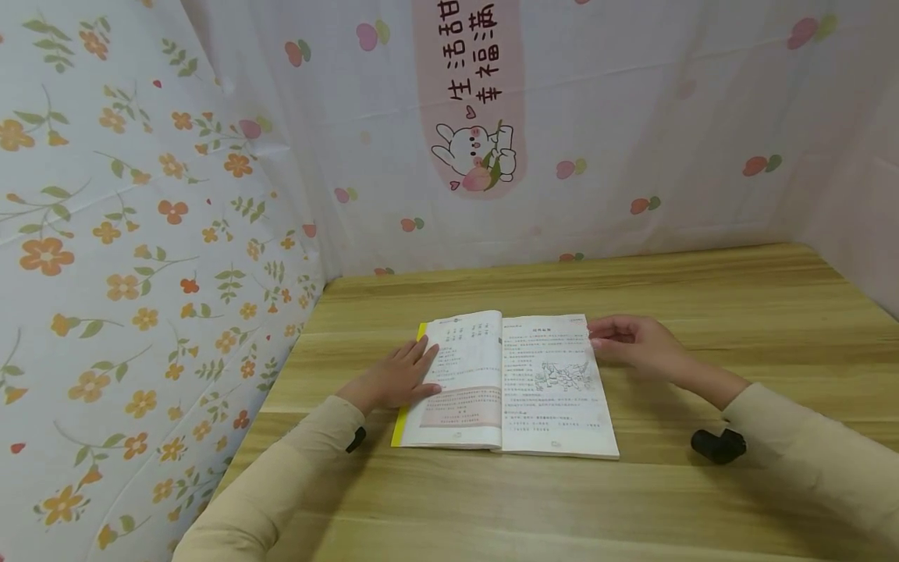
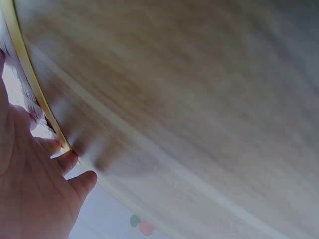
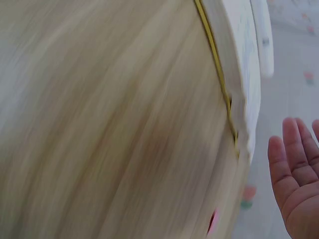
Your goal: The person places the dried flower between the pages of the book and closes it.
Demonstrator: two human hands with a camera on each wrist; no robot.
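An open book with printed pages lies on the wooden table, its yellow cover edge showing along the left side. My left hand rests on the left page with fingers spread and the thumb lying over the text. In the left wrist view, fingertips reach past the yellow cover edge. At the upper right edge of the right page is my right hand, its fingers lightly bent. The right wrist view shows that hand with extended fingers and a bare palm, beside the book's page block.
The wooden table stretches around the book. A patterned cloth hangs behind it, and a floral cloth covers the left side. Black wrist devices sit below both forearms.
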